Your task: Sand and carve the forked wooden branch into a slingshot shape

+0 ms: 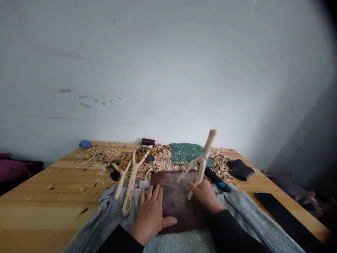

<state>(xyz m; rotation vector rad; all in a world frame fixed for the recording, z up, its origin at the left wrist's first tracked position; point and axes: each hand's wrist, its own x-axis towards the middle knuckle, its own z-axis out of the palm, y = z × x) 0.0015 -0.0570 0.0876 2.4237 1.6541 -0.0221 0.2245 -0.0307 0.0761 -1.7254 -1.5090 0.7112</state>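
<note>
Pale peeled forked branch (202,165): held above the sheet, nearly upright with a slight tilt, its stem passing through the right hand (205,197). That hand was clenched round the stem below the fork, with the lower end poking out beneath the fingers. Left hand (149,218): released, lying flat with fingers spread, resting on the left part of a maroon abrasive sheet (181,200). Both forearms wore black sleeves (231,232).

Sheet: laid on a grey knitted cloth (110,211), itself spread over the near edge of a pine worktop (44,189). Left of the left hand lay a larger forked branch (131,184) and a smaller forked branch (121,182), both peeled, each with its lower end on the cloth. Just right of the sheet lay a tool handle (218,179), black with a blue band; its far end was hidden.

Farther back, loose wood shavings (160,161) were heaped across the worktop, around a green sheet (188,154), a maroon roll (147,141) and a black pad (240,169). A blue disc (84,144) sat at the far left, a long black strip (286,219) lay at the right, magenta fabric (13,168) showed beyond the left edge, and a white wall (158,70) rose behind.
</note>
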